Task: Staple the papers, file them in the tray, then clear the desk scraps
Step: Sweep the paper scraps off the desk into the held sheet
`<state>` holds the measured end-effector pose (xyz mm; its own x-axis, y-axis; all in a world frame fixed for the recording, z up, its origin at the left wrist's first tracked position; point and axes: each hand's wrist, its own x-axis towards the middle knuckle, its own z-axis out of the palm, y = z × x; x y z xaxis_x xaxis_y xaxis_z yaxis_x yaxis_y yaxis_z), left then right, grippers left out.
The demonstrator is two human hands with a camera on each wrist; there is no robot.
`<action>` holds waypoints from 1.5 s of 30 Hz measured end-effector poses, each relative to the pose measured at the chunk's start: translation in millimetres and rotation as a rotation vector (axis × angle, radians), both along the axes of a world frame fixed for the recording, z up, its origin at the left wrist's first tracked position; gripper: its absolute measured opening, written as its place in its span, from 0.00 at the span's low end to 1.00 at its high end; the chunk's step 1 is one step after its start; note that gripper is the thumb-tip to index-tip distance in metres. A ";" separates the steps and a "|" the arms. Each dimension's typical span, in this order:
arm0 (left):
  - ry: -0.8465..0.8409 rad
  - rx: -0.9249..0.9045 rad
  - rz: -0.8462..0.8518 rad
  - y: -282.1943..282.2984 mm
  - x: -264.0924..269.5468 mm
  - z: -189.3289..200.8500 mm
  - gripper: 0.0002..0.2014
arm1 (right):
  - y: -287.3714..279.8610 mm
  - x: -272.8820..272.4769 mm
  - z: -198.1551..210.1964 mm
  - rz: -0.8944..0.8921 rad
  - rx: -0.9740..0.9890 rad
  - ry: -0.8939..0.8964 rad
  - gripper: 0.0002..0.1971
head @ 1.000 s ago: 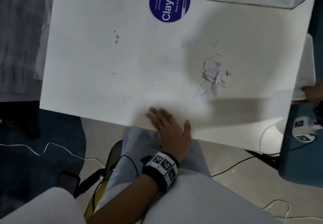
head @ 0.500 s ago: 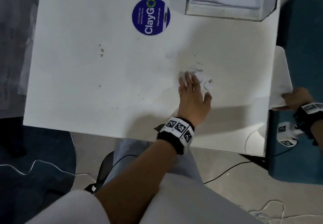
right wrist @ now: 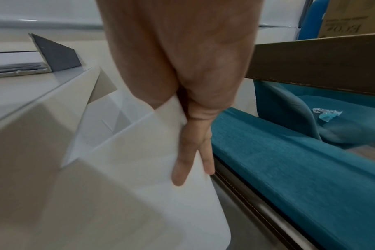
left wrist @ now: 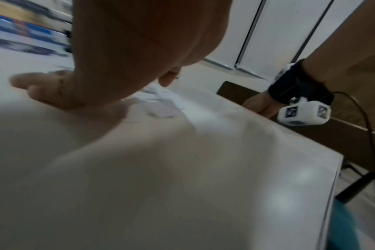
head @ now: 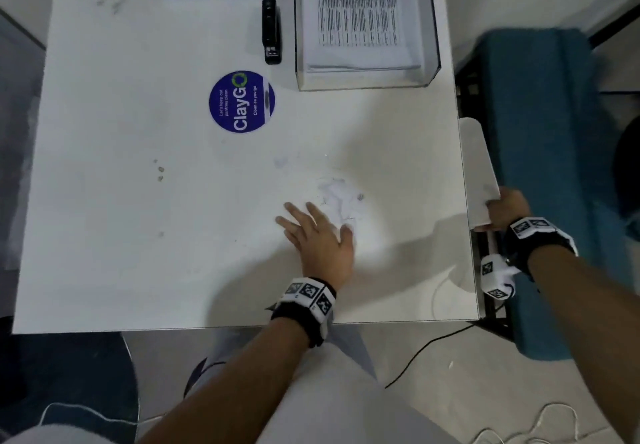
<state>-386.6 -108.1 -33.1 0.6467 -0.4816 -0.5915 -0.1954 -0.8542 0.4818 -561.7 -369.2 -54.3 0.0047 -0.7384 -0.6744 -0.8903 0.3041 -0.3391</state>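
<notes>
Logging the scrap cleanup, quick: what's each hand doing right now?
Left hand: open, flat on the desk, fingers beside the paper scraps.
Right hand: holding a white sheet at the desk's right edge.

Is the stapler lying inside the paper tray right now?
No, the stapler lies on the desk just left of the tray, outside its wall.

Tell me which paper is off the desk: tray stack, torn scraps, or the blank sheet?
The blank sheet: the right hand holds it past the desk's right edge. The printed stack sits in the tray; scraps lie by the left hand.
</notes>
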 end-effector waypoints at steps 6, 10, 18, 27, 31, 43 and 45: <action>-0.005 -0.026 -0.182 -63.5 -18.2 -4.0 0.40 | -4.9 -10.0 -11.5 0.036 -0.006 0.025 0.19; -0.008 -0.047 -0.413 -86.9 -28.5 -2.3 0.38 | -5.1 -13.5 -11.4 0.041 0.013 0.025 0.18; -0.190 -0.118 -0.183 -43.5 55.6 9.9 0.36 | -12.7 -23.4 -17.8 0.051 -0.003 0.003 0.18; -0.220 0.039 -0.173 -70.8 70.4 -30.3 0.36 | -16.6 -18.4 -7.0 0.083 -0.020 0.006 0.18; -0.135 -0.062 -0.383 -105.9 0.3 -12.9 0.36 | -18.9 -20.6 -12.0 0.070 -0.017 -0.016 0.17; -0.115 -0.521 -0.263 -96.0 40.0 2.0 0.16 | -23.7 -27.3 -16.0 0.147 -0.045 0.044 0.19; -0.149 -0.526 -0.233 -86.6 54.7 -2.6 0.08 | -20.7 -23.1 -8.5 0.153 -0.053 0.059 0.18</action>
<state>-331.9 -194.7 -35.7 0.5461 -0.8248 -0.1464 -0.4472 -0.4348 0.7816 -584.8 -389.9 -62.8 0.0811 -0.7669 -0.6366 -0.9436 0.1467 -0.2969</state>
